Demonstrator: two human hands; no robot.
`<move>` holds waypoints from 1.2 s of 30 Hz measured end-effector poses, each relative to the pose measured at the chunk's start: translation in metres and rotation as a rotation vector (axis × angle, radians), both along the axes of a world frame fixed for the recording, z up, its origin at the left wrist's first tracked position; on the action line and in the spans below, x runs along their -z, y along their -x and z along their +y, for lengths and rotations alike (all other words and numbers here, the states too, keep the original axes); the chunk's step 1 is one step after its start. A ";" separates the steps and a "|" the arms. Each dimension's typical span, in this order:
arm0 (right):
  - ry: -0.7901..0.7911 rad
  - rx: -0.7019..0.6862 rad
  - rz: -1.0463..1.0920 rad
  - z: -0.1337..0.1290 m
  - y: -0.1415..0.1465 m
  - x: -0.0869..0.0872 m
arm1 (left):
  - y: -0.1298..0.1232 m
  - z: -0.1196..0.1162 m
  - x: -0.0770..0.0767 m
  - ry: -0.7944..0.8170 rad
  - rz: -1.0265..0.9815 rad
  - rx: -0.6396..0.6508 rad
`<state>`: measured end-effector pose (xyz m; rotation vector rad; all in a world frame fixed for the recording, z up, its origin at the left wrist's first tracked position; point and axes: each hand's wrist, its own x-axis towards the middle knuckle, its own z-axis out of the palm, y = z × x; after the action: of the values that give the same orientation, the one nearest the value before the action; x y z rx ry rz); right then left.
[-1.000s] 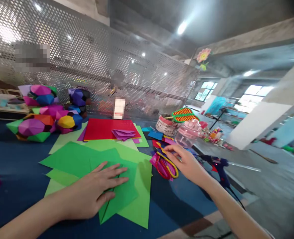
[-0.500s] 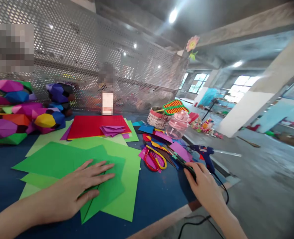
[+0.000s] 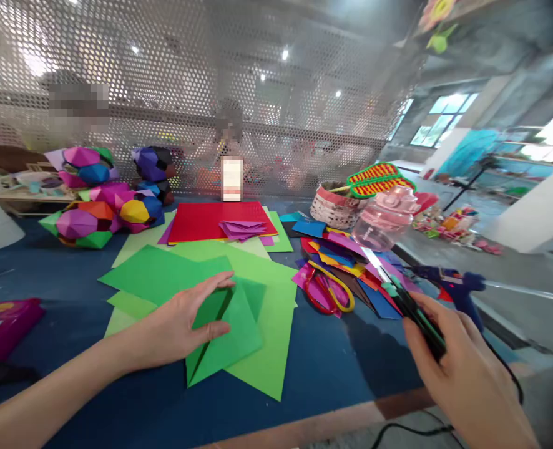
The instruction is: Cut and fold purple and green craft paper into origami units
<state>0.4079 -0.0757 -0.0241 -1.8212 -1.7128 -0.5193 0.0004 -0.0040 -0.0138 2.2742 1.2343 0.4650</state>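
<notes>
My left hand rests at a folded dark green sheet of paper, its thumb and fingers apart, with a dark fold gap showing between them. That sheet lies on light green sheets. In my right hand is a black and teal utility knife, its pale blade pointing up and left above the coloured paper scraps. Scissors with red and yellow handles lie left of the knife. A dark blue glue gun with a clear stick lies just beyond my right hand.
Red sheets with folded purple pieces lie behind the green paper. Colourful paper balls stand at left, a magenta tool nearer. A pink bottle and round basket stand at back right. A black cable hangs past the table edge.
My right hand has lifted the utility knife off the scraps. My left hand has gone from lying flat on the green paper to fingers curved and raised. The view has turned left.
</notes>
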 end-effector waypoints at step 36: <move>0.409 -0.763 -0.309 -0.033 0.077 -0.019 | -0.017 0.002 -0.009 -0.033 0.189 0.563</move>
<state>0.3309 -0.1084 -0.0054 -1.1927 -2.6837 -0.1267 0.0176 -0.0020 -0.0043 2.5975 0.6127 0.0621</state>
